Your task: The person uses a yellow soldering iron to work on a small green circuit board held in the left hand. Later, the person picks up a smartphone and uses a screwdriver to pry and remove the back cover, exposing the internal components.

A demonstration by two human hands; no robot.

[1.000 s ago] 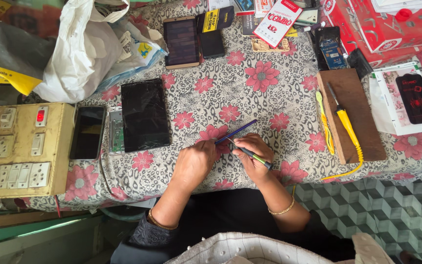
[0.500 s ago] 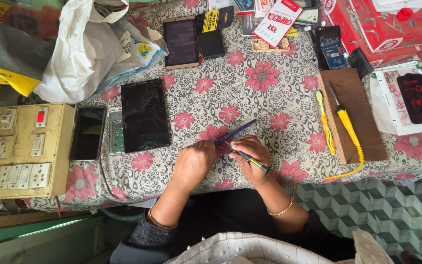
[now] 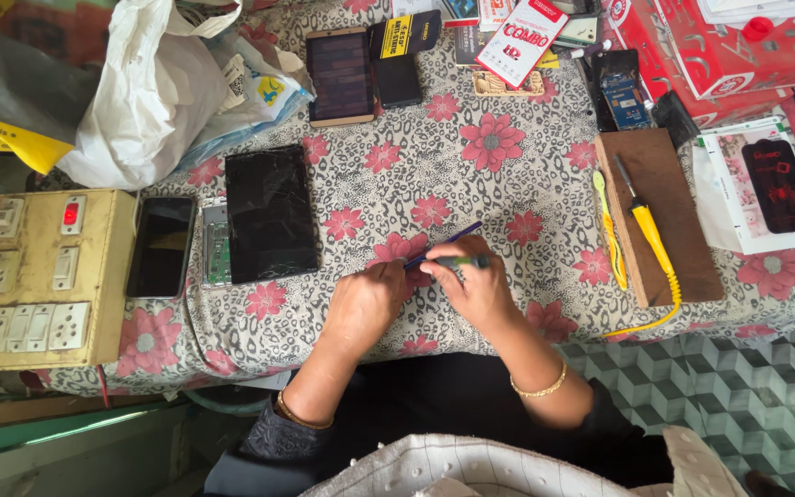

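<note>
My left hand [image 3: 363, 304] and my right hand [image 3: 472, 285] meet at the near edge of a table with a flowered cloth [image 3: 471, 184]. The left hand pinches the near end of a thin blue tool [image 3: 453, 237] that slants up to the right. The right hand grips a green-handled tool [image 3: 464, 262], held crosswise against the blue one. What lies under the fingers is hidden. A cracked black tablet screen [image 3: 271, 213] lies just left of the hands.
A black phone [image 3: 161, 246], a bare circuit frame [image 3: 214, 244] and a yellow switchboard [image 3: 39, 276] sit at left. A white plastic bag [image 3: 149, 92] is at back left. A wooden board [image 3: 657, 212] with a yellow soldering iron [image 3: 648, 235] lies right. Red boxes [image 3: 720, 46] are behind.
The right hand has turned the green-handled tool from a slant to lying crosswise and curled over it. The left hand and blue tool stay nearly in place.
</note>
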